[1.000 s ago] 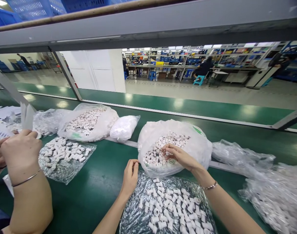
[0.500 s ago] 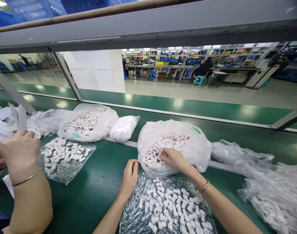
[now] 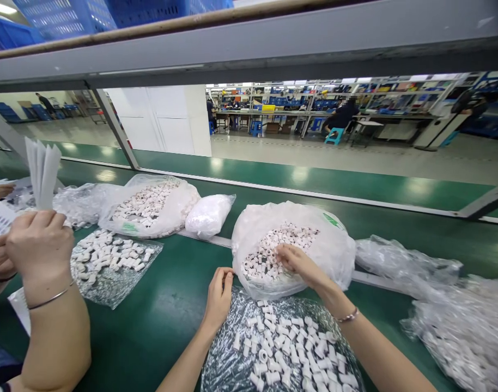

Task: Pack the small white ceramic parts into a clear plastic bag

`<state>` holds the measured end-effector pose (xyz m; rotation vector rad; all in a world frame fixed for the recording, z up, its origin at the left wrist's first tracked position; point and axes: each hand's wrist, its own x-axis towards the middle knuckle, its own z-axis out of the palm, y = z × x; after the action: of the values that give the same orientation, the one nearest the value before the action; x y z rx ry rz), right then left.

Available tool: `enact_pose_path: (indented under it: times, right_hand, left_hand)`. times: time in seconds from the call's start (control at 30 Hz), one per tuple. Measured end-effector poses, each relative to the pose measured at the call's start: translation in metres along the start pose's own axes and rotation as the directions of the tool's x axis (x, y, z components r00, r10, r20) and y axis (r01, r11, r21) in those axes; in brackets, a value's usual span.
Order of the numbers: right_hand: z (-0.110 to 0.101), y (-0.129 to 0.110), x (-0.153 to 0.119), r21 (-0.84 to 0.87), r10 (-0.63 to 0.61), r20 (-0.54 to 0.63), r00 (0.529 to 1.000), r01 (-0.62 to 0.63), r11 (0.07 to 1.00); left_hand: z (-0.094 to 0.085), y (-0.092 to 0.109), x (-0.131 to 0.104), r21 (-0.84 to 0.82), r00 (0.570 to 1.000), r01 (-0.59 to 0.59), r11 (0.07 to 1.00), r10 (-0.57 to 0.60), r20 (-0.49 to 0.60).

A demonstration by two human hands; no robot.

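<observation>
My right hand (image 3: 297, 262) reaches into an open white plastic bag (image 3: 334, 256) full of small white parts with dark holes (image 3: 265, 256). Its fingers are curled together at the parts, and their tips are hidden. Beside the bag's left edge, my left hand (image 3: 219, 296) is closed, thumb against fingers; whatever it pinches, if anything, does not show. Right in front of me, on a clear plastic sheet or bag (image 3: 222, 348), lie many white tube-like fittings (image 3: 290, 348), spread loosely.
On the left, a co-worker's hands (image 3: 40, 245) hold folded white papers (image 3: 42, 169) near another clear bag with white fittings (image 3: 110, 253). Behind are a second open bag (image 3: 187, 196) and a small filled bag (image 3: 208, 215). Crumpled clear bags (image 3: 457, 305) lie right. A shelf beam (image 3: 249, 49) crosses above.
My right hand has shifted slightly right within the bag. My left hand stays where it was. The co-worker's hand and papers have moved up and to the right.
</observation>
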<state>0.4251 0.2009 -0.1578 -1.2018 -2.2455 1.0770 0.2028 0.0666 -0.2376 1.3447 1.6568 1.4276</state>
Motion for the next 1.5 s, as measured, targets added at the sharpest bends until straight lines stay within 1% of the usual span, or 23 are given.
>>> enact_pose_path:
  times: [0.07, 0.13, 0.23, 0.3, 0.4, 0.5, 0.57, 0.63, 0.8, 0.9, 0.97, 1.07, 1.17, 1.27, 1.4, 1.5]
  right_hand:
    - [-0.01, 0.0, -0.002, 0.079, -0.002, -0.007, 1.0, 0.003, 0.997]
    - [-0.018, -0.001, -0.003, 0.116, -0.009, -0.029, 1.0, 0.013, 0.993]
    - [-0.02, -0.002, -0.002, 0.079, -0.007, -0.069, 0.998, 0.013, 0.997]
    - [-0.015, -0.001, 0.0, 0.002, -0.004, -0.108, 0.994, 0.004, 1.0]
    - [0.0, 0.005, 0.003, -0.119, 0.015, -0.177, 0.984, -0.036, 0.992]
    - [0.014, 0.011, 0.005, -0.17, 0.038, -0.201, 0.979, -0.073, 0.983]
    - [0.016, 0.013, 0.004, -0.164, 0.048, -0.201, 0.978, -0.082, 0.983]
    - [0.013, 0.013, 0.003, -0.125, 0.056, -0.192, 0.98, -0.081, 0.989]
    - [-0.011, 0.009, -0.005, 0.041, 0.058, -0.087, 0.995, -0.054, 0.998]
    - [-0.019, 0.005, -0.008, 0.048, 0.026, -0.037, 0.999, -0.025, 0.999]
    - [-0.018, 0.002, -0.007, -0.007, -0.003, -0.021, 1.0, 0.003, 1.0]
    - [-0.008, -0.002, -0.002, -0.16, -0.05, -0.004, 0.999, 0.049, 0.986]
    - [0.004, -0.002, 0.004, -0.339, -0.072, 0.03, 0.997, 0.078, 0.938]
    - [0.012, -0.003, 0.007, -0.477, -0.054, 0.102, 0.993, 0.097, 0.874]
    - [0.014, -0.006, 0.008, -0.576, -0.027, 0.152, 0.988, 0.111, 0.81]
    - [0.01, -0.012, 0.007, -0.589, -0.043, 0.132, 0.99, 0.113, 0.8]
  left_hand:
    - [0.0, 0.0, 0.0, 0.003, 1.0, -0.001, 1.0, 0.001, 0.001]
    - [0.0, 0.0, 0.0, 0.005, 1.0, -0.001, 1.0, 0.001, -0.002]
    - [0.0, 0.0, 0.0, 0.007, 1.0, -0.002, 1.0, 0.003, -0.01]
    - [0.0, 0.001, 0.0, 0.007, 1.0, -0.004, 1.0, 0.004, -0.013]
    - [-0.001, 0.001, 0.0, 0.007, 1.0, -0.004, 1.0, 0.004, -0.014]
    - [-0.001, 0.001, 0.0, 0.008, 1.0, -0.003, 1.0, 0.003, -0.014]
    - [-0.001, 0.001, 0.0, 0.007, 1.0, -0.007, 1.0, 0.007, -0.011]
    - [-0.001, 0.001, 0.0, 0.006, 1.0, -0.013, 1.0, 0.013, -0.008]
    - [0.0, 0.001, 0.0, 0.009, 1.0, -0.015, 1.0, 0.015, -0.003]
    - [0.0, 0.001, -0.001, 0.01, 1.0, -0.012, 1.0, 0.012, -0.002]
    - [0.0, 0.001, -0.001, 0.01, 1.0, -0.01, 1.0, 0.01, -0.005]
    - [0.0, 0.0, 0.0, 0.011, 1.0, -0.01, 1.0, 0.01, -0.009]
    - [0.0, 0.0, 0.0, 0.013, 1.0, -0.008, 1.0, 0.008, -0.012]
    - [0.001, 0.0, 0.0, 0.013, 1.0, -0.008, 1.0, 0.008, -0.011]
    - [0.0, 0.0, -0.001, 0.011, 1.0, -0.009, 1.0, 0.009, 0.001]
    - [-0.001, -0.001, -0.001, 0.009, 1.0, -0.005, 1.0, 0.004, 0.012]
